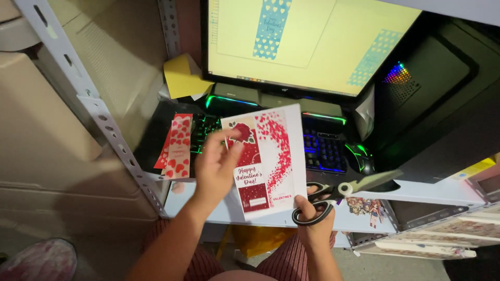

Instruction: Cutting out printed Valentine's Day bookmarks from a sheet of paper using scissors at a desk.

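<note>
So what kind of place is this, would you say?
Probably a home craft desk at a computer: a monitor showing card designs, a backlit keyboard, and printed card sheet and scissors in hand.

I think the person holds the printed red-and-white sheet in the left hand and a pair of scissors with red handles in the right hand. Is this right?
Not quite: the head view shows the scissors have black-and-white handles, not red. The rest holds: the left hand holds the printed red-and-white sheet, and the right hand holds the scissors.
</note>
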